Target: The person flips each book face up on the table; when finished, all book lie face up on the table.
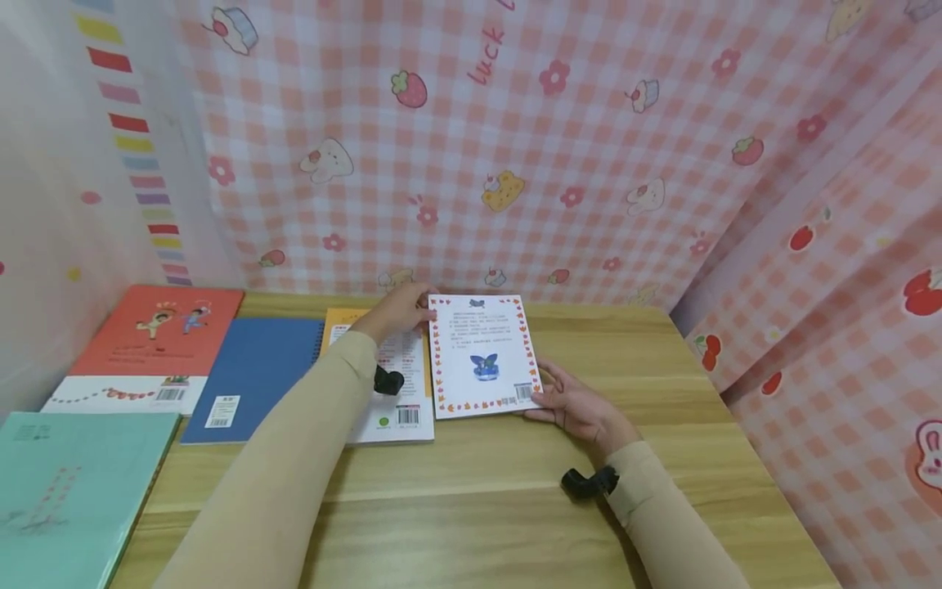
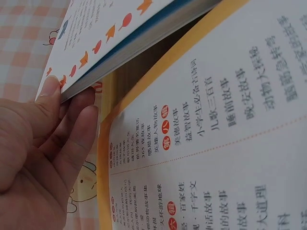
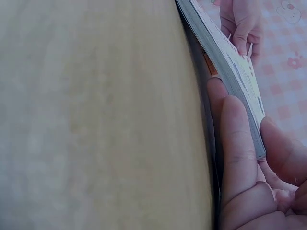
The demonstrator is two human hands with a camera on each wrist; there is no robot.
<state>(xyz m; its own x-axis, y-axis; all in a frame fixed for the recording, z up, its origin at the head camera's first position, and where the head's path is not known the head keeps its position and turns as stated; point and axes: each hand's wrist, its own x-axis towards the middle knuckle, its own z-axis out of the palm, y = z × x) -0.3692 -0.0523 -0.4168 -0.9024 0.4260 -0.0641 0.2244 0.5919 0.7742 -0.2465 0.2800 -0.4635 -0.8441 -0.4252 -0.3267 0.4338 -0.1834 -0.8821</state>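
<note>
Both hands grip one white book [image 1: 482,335] with an orange-and-red leaf border, small print and a blue picture on its cover. My left hand [image 1: 401,312] pinches its upper left corner, thumb on the cover and fingers beneath, as the left wrist view shows. At the lower right corner, my right hand [image 1: 581,406] has its thumb on top and its fingers under the page edges [image 3: 230,72]. In the right wrist view the book is raised above the wooden table. A yellow-edged white book [image 2: 192,143] with columns of print lies just left of it, partly behind my left arm.
Left of the yellow-edged book lie a blue spiral-bound book [image 1: 257,368], a red-and-white book [image 1: 162,335] and a mint-green book [image 1: 74,483]. They rest on a wooden table [image 1: 456,507]. A pink checked curtain [image 1: 456,147] hangs along the back and right.
</note>
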